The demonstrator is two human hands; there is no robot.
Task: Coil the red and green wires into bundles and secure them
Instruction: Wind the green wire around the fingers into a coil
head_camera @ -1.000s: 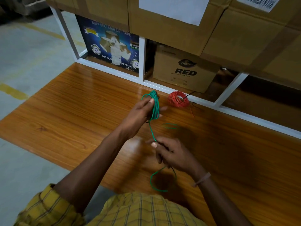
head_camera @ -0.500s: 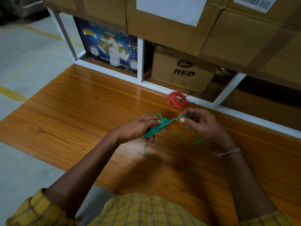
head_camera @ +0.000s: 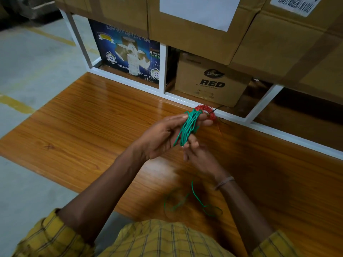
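The green wire [head_camera: 188, 127] is wound in several loops around the fingers of my left hand [head_camera: 163, 136], held above the wooden table [head_camera: 92, 127]. My right hand [head_camera: 198, 156] sits just below the coil and pinches the wire where it leaves the loops. The loose green tail [head_camera: 196, 199] hangs down and curls over the table's near edge. The red wire [head_camera: 207, 110] lies as a coiled bundle on the table by the white shelf frame, partly hidden behind my left fingers.
A white metal shelf frame [head_camera: 241, 119] runs along the table's far edge. Under it stand a brown "RED" carton [head_camera: 211, 82] and a blue tape box [head_camera: 130, 52]. Large cardboard boxes [head_camera: 194, 25] overhang above. Grey floor lies to the left.
My right hand has swung from the right of the coil to below it, carrying the wire around. My left hand has turned the coil upright. The loose tail now trails lower.
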